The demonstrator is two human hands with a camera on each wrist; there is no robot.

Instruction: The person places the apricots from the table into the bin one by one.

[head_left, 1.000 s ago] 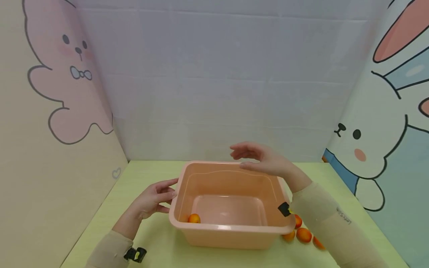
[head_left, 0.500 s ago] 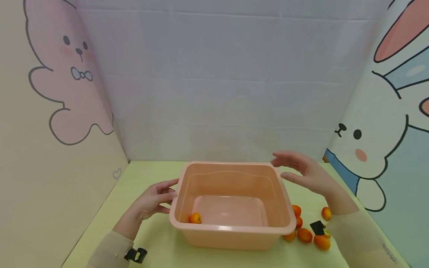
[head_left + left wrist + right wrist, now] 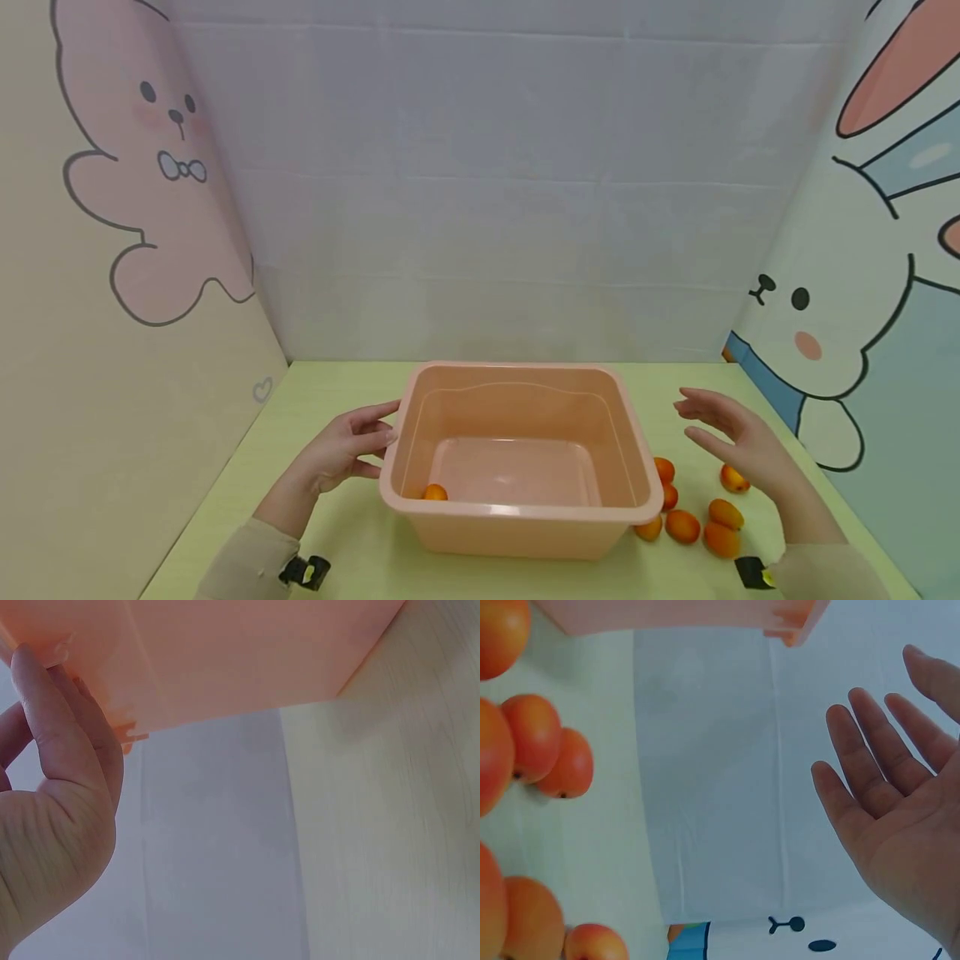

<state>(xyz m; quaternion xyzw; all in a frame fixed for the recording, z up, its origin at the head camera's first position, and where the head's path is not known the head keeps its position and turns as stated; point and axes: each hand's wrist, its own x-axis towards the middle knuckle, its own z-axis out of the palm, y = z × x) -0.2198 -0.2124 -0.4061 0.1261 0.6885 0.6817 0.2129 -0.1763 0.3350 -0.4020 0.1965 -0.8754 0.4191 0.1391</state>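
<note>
A peach-coloured plastic basin [image 3: 510, 533] stands on the table, with one small orange fruit [image 3: 434, 492] inside by its front left corner. My left hand [image 3: 348, 446] holds the basin's left rim, thumb at the edge and fingers tucked beneath; the left wrist view shows fingertips [image 3: 24, 656] at the lip. To the right of the basin, my right hand [image 3: 727, 429] is raised over the table, fingers spread and nothing held. Several oval orange-red fruits lie near it, including a round orange one [image 3: 682, 527] and one farther right [image 3: 734, 479].
The pale green table [image 3: 337, 379] runs back to a white cloth wall [image 3: 487, 208]. Cartoon-printed panels flank both sides, a pink bear [image 3: 176, 183] on the left and a white rabbit [image 3: 832, 350] on the right. Fruits [image 3: 532, 739] cluster close beside the basin's right side.
My right hand has moved from above the basin rightward and down beside it, uncovering more fruits. The fruit in the basin has shifted slightly. My left hand has stayed at the rim.
</note>
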